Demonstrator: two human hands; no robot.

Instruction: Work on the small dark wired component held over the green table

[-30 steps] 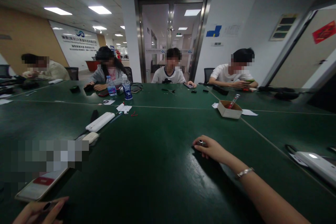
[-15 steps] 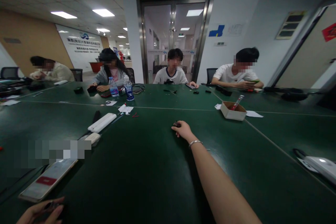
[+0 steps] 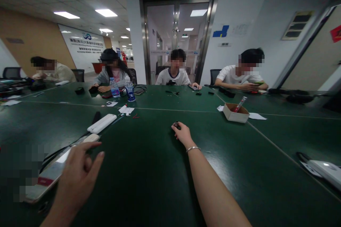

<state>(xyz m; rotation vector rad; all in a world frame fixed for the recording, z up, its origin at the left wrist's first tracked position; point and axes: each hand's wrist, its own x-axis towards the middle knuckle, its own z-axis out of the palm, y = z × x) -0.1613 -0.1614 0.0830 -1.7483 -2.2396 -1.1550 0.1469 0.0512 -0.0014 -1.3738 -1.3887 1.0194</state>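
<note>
My right hand (image 3: pixel 181 133) is stretched far out over the dark green table (image 3: pixel 149 170), its fingers curled round a small dark object (image 3: pixel 176 125) that rests on the table top. A thin bracelet circles that wrist. My left hand (image 3: pixel 80 170) hovers above the table at the lower left with fingers spread and nothing in it. Just left of that hand lies a phone (image 3: pixel 44 181) with a lit screen.
A white power strip (image 3: pixel 102 123) and a small white box (image 3: pixel 90 138) lie left of centre. A cardboard box (image 3: pixel 235 112) with a red pen stands at the right. Two water bottles (image 3: pixel 129 91) stand further back. Several people sit along the far edge.
My left hand has risen from the bottom edge and spread its fingers above the table. My right hand reached forward and left across the table, then stayed on the small dark object.
</note>
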